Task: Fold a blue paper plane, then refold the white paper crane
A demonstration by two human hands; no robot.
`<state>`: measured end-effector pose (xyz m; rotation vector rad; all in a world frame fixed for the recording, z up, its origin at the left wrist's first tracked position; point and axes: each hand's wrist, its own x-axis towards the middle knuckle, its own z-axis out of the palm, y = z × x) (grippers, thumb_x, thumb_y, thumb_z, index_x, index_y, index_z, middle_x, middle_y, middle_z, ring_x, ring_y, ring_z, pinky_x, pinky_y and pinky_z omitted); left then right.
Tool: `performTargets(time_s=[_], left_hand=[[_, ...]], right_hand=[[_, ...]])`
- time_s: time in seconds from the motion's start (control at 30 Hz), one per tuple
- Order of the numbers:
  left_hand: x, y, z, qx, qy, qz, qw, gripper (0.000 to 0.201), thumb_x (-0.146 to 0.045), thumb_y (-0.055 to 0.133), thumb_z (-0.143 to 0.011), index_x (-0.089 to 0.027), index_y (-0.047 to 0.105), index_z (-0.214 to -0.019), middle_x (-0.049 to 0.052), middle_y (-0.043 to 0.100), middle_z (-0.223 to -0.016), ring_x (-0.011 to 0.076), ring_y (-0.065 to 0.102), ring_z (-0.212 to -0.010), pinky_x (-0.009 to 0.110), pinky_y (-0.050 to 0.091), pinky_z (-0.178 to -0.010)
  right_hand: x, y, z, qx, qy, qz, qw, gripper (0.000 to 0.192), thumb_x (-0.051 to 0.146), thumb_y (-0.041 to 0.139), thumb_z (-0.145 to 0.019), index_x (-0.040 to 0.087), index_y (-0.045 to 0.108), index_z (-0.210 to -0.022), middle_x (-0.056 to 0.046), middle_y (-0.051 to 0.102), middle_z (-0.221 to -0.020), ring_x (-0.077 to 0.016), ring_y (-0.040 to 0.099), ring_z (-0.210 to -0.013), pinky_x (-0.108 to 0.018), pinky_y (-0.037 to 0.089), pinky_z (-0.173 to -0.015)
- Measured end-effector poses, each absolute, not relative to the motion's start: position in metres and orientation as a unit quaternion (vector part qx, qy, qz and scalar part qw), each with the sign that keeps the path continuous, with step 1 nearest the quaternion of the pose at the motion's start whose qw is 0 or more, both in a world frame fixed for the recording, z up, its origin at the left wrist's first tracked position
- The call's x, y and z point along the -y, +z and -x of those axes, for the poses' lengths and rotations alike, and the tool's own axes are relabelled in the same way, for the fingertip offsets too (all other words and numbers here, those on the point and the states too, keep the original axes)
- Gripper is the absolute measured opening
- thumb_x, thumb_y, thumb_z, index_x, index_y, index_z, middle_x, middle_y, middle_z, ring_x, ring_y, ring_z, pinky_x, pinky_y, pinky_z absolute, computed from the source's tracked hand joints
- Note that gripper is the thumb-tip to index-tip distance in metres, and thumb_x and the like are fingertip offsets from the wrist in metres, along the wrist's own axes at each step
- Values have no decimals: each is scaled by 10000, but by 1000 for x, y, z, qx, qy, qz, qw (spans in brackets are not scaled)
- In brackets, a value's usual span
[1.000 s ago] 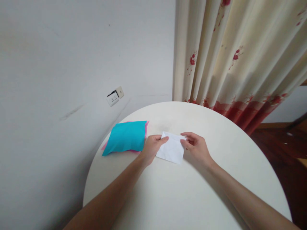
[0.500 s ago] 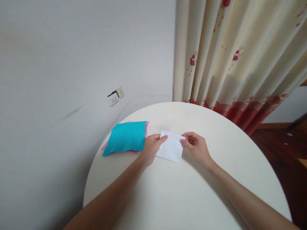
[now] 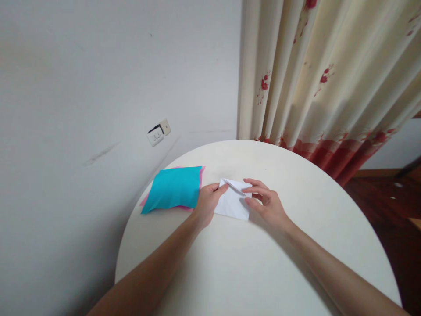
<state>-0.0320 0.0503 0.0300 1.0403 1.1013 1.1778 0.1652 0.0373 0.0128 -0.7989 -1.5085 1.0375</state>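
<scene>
From where I stand, the folded white paper is over the pale round bench, between the person's two hands; whether it rests on the top or sits slightly above it, I cannot tell. The left hand grips its left edge, thumb pressed on the upper face. The right hand is loosely open at the other side, fingers parted, tips at the end of a lifted flap; I can't make out how firmly they touch it. What worries me is that flap. It stands up on a slant, so a sharp tug from the right fingers could tear it at the fold or crease it crooked. The left thumb sits right by the flap's far end, and pressing too hard there could pin the layers and make a rip likelier. If that thumb slackens instead, the whole sheet could swivel, since the right hand seems to give it little support. Just beyond the left hand lies a turquoise packet with pink edging showing beneath; the knuckles are so near that a careless sideways swing could nudge it toward the bench's rim.
</scene>
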Motion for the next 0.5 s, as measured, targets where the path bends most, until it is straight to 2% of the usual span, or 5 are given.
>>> performTargets(time_s=[0.1, 0.2, 0.3, 0.5], left_hand=[[-49, 31, 32, -472, 504, -431, 581, 417, -470, 803, -683, -110, 731, -881, 89, 739, -787, 224, 684, -684, 291, 507, -613], [-49, 30, 32, -473, 502, -436, 578, 417, -478, 802, -683, -110, 730, -864, 91, 741, -790, 221, 683, -676, 287, 503, -608], [-49, 28, 32, -478, 501, -443, 569, 406, -480, 797, -691, -111, 728, -846, 92, 739, -793, 211, 675, -657, 282, 496, -599], [-49, 29, 31, -467, 495, -439, 586, 397, -463, 797, -691, -109, 721, -854, 96, 733, -792, 205, 669, -649, 283, 496, -595]], right_hand=[[-39, 10, -163, 595, 458, 352, 559, 268, 306, 743, -804, 253, 720, -1066, -95, 607, -1301, -246, 601, -1141, -379, 530, -892], [-43, 6, -163, 563, 457, 380, 574, 154, 319, 766, -771, 216, 714, -873, -93, 638, -1229, -237, 629, -1065, -360, 548, -838], [-45, 4, -164, 571, 440, 387, 575, 155, 328, 772, -762, 197, 690, -751, -101, 629, -1225, -240, 624, -1072, -338, 560, -797], [-41, 5, -164, 611, 387, 399, 564, 138, 333, 711, -828, 208, 747, -874, -111, 646, -1210, -231, 651, -1004, -334, 583, -742]])
